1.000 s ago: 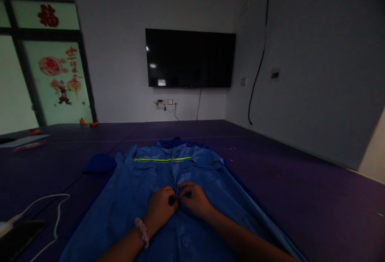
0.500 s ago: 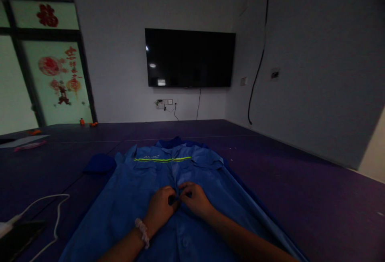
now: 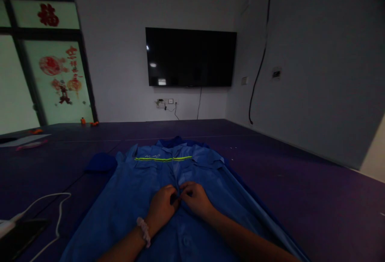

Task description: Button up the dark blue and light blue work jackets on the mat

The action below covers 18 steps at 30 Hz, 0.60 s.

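Observation:
A blue work shirt (image 3: 126, 202) with a yellow-green reflective stripe (image 3: 162, 159) across the chest lies spread flat on a dark purple mat (image 3: 300, 190), collar away from me. Both my hands meet at the shirt's front placket, about halfway down. My left hand (image 3: 162, 208), a pale scrunchie on its wrist, pinches the left edge of the placket. Touching it fingertip to fingertip, my right hand (image 3: 195, 200) pinches the right edge. Whatever small thing sits between the fingertips is too dark to make out.
A dark blue folded cloth (image 3: 100, 162) lies left of the shirt's shoulder. A white cable (image 3: 51, 206) and a dark flat device (image 3: 18, 236) lie at lower left. A wall-mounted TV (image 3: 191, 57) hangs ahead, and a glass door (image 3: 57, 77) with red decorations stands at left.
Both hands stay at the same spot on the placket, with only slight finger movement. The view has shifted very slightly.

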{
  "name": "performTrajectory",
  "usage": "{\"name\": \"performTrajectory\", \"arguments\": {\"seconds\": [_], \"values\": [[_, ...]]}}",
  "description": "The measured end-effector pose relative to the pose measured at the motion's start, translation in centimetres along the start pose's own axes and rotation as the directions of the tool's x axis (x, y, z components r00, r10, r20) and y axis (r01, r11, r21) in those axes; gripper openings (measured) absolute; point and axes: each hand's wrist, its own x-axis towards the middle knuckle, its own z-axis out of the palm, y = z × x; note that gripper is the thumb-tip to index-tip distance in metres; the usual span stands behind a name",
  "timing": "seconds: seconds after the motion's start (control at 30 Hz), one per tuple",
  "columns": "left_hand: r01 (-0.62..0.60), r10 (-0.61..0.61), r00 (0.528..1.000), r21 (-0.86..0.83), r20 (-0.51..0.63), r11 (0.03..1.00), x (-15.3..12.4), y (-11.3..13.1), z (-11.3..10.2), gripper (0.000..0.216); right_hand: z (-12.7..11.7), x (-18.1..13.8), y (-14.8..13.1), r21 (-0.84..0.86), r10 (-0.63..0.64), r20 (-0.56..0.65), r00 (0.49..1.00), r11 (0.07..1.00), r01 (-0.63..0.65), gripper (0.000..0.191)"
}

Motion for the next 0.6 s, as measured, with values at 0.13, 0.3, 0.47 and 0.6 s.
{"name": "performTrajectory", "arguments": {"seconds": [0.13, 0.3, 0.47, 0.6], "values": [[0.004, -0.004, 1.000, -0.004, 0.010, 1.000, 0.04, 0.02, -0.06, 0.005, 0.16, 0.08, 0.21, 0.014, 0.016, -0.015, 1.000, 1.000, -0.016, 0.023], [-0.001, 0.001, 1.000, -0.028, 0.012, 1.000, 0.16, -0.04, -0.06, 0.006, 0.28, 0.12, 0.48, 0.013, 0.003, -0.014, 1.000, 1.000, -0.003, 0.022], [-0.005, 0.006, 1.000, -0.084, 0.012, 0.996, 0.36, -0.35, 0.13, 0.006, 0.26, 0.10, 0.57, 0.010, -0.013, 0.011, 1.000, 1.000, 0.013, 0.021], [-0.015, 0.017, 1.000, -0.118, 0.015, 0.993, 0.31, -0.24, 0.00, 0.004, 0.34, 0.10, 0.75, 0.018, -0.027, 0.018, 0.999, 0.999, 0.027, 0.021]]}}
